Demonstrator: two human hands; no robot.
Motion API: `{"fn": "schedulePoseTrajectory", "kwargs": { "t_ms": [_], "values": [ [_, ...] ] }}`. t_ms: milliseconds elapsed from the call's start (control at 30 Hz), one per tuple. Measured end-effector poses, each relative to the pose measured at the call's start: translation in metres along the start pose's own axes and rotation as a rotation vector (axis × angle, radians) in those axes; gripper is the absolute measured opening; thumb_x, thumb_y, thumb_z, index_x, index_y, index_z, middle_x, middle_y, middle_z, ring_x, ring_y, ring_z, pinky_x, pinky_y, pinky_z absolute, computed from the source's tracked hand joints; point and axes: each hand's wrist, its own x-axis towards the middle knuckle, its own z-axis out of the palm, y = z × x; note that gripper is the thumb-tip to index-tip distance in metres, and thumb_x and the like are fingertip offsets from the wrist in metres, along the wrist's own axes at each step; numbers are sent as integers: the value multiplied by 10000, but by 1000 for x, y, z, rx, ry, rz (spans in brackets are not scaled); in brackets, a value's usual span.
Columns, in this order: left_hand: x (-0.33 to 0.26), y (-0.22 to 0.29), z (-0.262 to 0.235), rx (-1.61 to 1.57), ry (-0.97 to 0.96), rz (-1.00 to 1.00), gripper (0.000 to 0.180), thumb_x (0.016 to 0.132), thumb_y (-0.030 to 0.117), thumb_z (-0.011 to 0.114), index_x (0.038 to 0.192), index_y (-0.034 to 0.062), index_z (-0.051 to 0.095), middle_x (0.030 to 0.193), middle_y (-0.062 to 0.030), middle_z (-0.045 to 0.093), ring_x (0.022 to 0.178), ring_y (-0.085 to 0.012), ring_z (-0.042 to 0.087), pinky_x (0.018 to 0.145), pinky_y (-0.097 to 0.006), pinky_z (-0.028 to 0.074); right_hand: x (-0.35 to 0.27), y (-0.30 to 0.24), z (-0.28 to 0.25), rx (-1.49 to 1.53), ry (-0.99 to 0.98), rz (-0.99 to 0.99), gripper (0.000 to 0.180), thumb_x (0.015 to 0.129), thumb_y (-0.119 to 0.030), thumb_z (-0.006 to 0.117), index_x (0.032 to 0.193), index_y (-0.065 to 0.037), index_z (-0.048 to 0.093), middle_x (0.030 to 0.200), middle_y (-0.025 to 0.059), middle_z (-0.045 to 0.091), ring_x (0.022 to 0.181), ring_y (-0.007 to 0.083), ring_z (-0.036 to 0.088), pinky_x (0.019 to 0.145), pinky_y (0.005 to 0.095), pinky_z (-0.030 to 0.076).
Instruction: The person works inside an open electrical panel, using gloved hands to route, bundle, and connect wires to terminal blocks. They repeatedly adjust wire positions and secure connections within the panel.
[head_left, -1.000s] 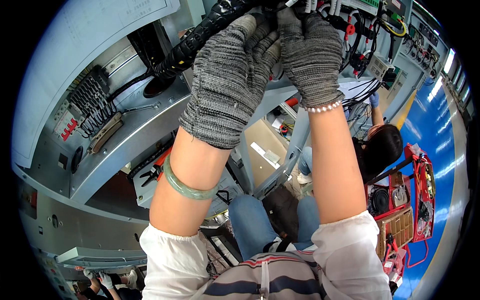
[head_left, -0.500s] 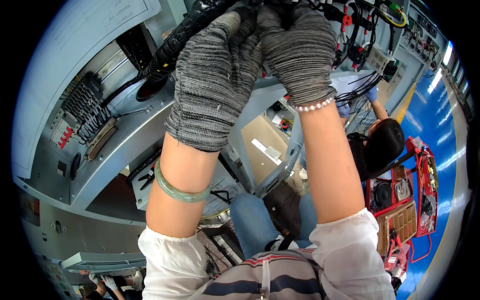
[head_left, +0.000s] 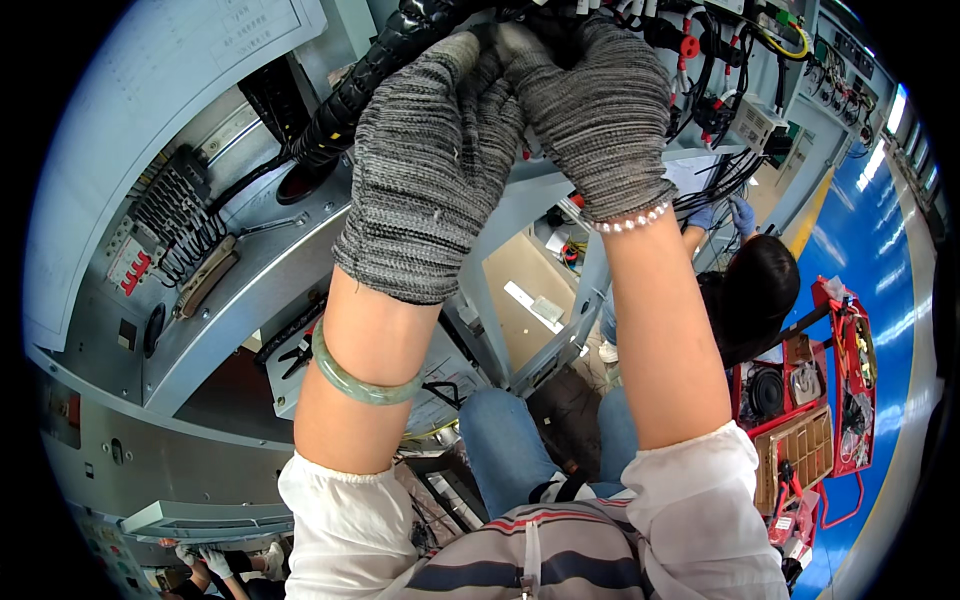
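Both my hands wear grey striped knit gloves and are raised together at the top of the head view. My left hand point(head_left: 430, 170) has its fingers bent at a thick black wrapped cable bundle point(head_left: 345, 110), which runs down to the left. My right hand point(head_left: 600, 115) is close beside it, thumb toward the left hand, fingers curled in among dark wiring. The fingertips of both hands are lost in shadow and behind the gloves, so what they grip cannot be made out. Right of my right hand are black cables with red-and-white ends point(head_left: 690, 48).
A grey metal cabinet frame point(head_left: 270, 270) surrounds the work, with a wrench point(head_left: 270, 226) on its ledge and a terminal block point(head_left: 170, 195) at left. A co-worker point(head_left: 755, 290) in blue gloves crouches at right near a red tool cart point(head_left: 850, 370). Another person's gloved hands point(head_left: 205, 560) show lower left.
My right hand's fingers and thumb have shifted slightly; my left hand stays nearly in place. The co-worker at right has moved a little, head lower and both blue gloves showing.
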Motion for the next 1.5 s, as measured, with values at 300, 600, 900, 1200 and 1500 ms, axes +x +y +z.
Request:
{"fn": "schedulePoseTrajectory", "kwargs": {
  "t_ms": [300,600,900,1200,1500],
  "values": [
    [3,14,-5,-702,-164,-458,353,871,36,560,1206,-34,476,1166,-129,572,1113,-187,539,988,-286,439,1,0,-2,4,-10,11,410,793,-435,638,878,-37,688,750,128,678,701,253,659,667,376,513],
    [2,7,5,-589,-11,-381,282,911,128,505,1161,0,530,1107,-124,604,1048,-195,572,930,-271,465,-1,-4,-12,5,-49,2,508,782,-527,615,887,-36,692,795,129,683,760,267,663,687,378,514],
    [22,49,-5,-1508,321,-1016,257,919,125,478,1131,-2,548,1089,-148,605,1048,-222,565,915,-308,473,3,-16,-24,-12,-149,87,485,810,-520,584,947,-61,662,818,130,672,775,268,655,695,394,512],
    [26,49,-8,-1565,366,-1086,260,921,114,467,1138,-13,534,1088,-155,593,1057,-239,559,919,-325,476,3,-10,-21,-34,-54,38,515,771,-536,622,867,-35,691,779,115,687,711,258,666,649,374,512],
    [2,11,11,-681,2,-485,267,896,62,493,1135,-53,519,1105,-163,583,1054,-214,564,940,-300,480,1,-9,-18,-67,-112,56,476,798,-548,576,931,-102,678,837,80,676,835,230,639,702,404,506]
  ]
}}
